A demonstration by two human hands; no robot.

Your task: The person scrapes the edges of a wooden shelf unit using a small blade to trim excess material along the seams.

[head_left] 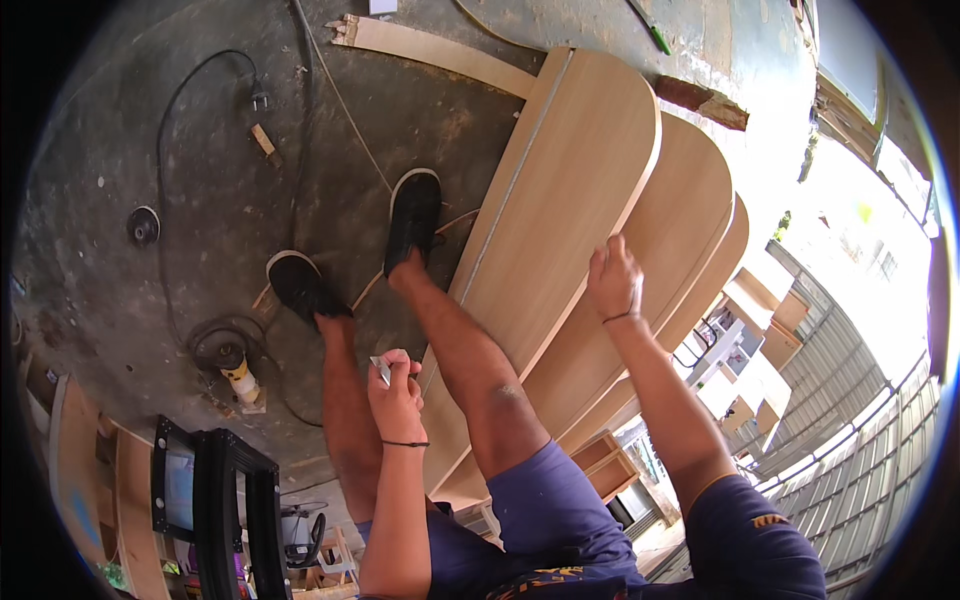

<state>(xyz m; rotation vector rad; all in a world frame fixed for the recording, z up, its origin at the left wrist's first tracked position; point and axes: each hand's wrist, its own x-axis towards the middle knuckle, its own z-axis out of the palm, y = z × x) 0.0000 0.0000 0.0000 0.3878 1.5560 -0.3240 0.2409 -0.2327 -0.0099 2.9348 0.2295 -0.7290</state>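
Note:
Several light wood-grain boards with rounded corners lean in a row; the front board [545, 190] stands by my right leg, and a second board [680, 200] shows behind it. A grey line runs along the front board's left long edge. My left hand [396, 392] is closed around a small flat metal blade [381, 371], whose tip pokes out past the thumb. My right hand [614, 280] is curled over the boards near the front board's right edge. Its fingers are slightly blurred, and whether they touch the board or hold something small is hidden.
On the concrete floor lie a black cable with a plug [260, 100], a black disc [143, 226] and a yellow-white power tool [240, 380]. A wooden strip [440, 52] lies beyond the boards, near a brick [703, 103]. Black frames [220, 500] stand at lower left.

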